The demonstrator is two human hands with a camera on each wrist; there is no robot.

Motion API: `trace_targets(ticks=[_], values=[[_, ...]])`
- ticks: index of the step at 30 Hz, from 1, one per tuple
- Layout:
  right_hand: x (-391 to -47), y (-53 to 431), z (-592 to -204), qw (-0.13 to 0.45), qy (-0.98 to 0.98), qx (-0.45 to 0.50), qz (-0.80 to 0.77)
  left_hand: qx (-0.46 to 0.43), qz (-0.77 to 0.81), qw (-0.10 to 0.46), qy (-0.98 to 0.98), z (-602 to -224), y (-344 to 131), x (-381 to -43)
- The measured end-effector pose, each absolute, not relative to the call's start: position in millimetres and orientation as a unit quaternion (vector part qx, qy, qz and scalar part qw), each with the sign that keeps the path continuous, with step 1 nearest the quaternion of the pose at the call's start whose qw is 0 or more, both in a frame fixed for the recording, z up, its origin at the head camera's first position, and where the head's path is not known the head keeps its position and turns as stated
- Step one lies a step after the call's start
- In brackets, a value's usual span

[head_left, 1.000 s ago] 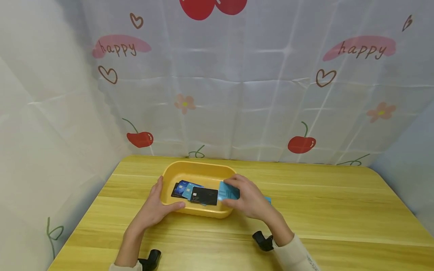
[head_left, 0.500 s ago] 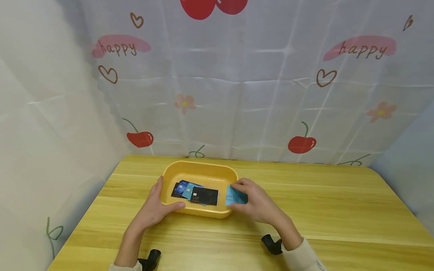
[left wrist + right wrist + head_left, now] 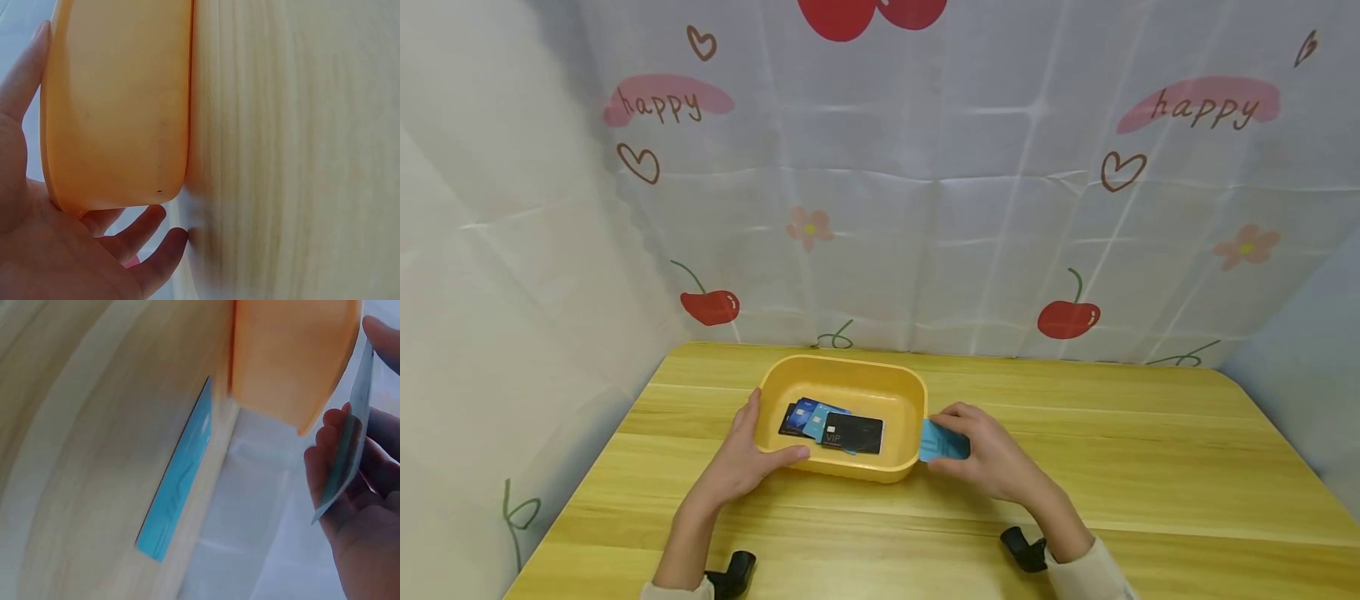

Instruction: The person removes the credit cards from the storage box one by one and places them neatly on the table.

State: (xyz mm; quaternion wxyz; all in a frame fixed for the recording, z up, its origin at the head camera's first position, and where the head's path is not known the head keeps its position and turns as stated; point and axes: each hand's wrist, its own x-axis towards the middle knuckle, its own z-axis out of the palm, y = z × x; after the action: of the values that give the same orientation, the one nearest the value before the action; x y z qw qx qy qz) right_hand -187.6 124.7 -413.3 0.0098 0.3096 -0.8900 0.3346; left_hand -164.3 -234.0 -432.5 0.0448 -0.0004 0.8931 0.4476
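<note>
A yellow tub (image 3: pixel 842 362) is set flat on the bench (image 3: pixel 1112 475), and it is held at one end by the left hand (image 3: pixel 741 462). The thumb is laid along the near rim, and the other fingers are bent against the end wall.

A small pile of cards is kept in the tub. A black card (image 3: pixel 854 435) is seen on top, and a dark blue card (image 3: pixel 801 413) and a light blue card (image 3: pixel 817 422) are partly covered. The edge of one more dark card is shown at the left. A blue corner pokes out below, but it cannot be told which card it is from.

A blue card (image 3: pixel 945 442) is pinched by the right hand (image 3: pixel 988 454), with the fingers and thumb clamped on its edges. It is held up off the bench, just beside the right end of the tub. It cannot be told if the rim is touched.

One more blue card (image 3: pixel 175 481) is seen lying flat on the bench in the right wrist view. The work looks only part done: the pile is in the tub, but the pinched card is not yet let go, and two blue cards are outside.
</note>
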Motion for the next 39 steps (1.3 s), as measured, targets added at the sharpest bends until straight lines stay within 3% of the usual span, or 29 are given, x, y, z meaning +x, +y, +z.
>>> trace_targets(ticks=[22, 39], values=[[-188.1, 169.5, -428.1, 0.030, -0.912, 0.291, 0.286, -0.001, 0.452, 0.043, 0.891, -433.9, -234.4, -164.1], [-187.1, 197.7, -430.3, 0.004, -0.927, 0.270, 0.259, -0.002, 0.453, 0.044, 0.890, -435.3, -233.6, -164.0]])
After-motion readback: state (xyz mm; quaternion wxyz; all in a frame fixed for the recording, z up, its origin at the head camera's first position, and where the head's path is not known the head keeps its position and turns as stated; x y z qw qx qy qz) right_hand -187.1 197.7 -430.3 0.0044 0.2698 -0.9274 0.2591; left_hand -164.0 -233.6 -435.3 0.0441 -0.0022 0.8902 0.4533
